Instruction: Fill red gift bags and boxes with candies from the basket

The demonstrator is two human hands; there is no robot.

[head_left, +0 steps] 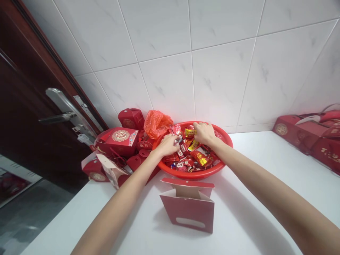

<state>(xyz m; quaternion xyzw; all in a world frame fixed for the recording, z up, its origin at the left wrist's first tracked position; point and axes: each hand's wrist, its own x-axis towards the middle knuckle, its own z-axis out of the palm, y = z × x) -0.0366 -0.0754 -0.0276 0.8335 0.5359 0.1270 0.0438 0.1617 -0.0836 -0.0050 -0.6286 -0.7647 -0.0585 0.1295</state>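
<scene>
A red plastic basket (196, 174) full of wrapped candies (200, 157) stands against the tiled wall. Inside its left part, my left hand (168, 144) rests on the candies with its fingers apart. At the basket's back, my right hand (205, 132) has its fingers bent together beside a yellow-wrapped candy (190, 132); whether it grips one is hidden. Nearer to me, between my forearms, a dark red paper box (188, 210) stands upright with its top open.
Several red boxes (120, 140) are piled left of the basket, with an orange-red plastic bag (157, 124) behind them. More red boxes (305, 136) lie at the far right of the white table (255, 156). A dark door (23, 88) is on the left.
</scene>
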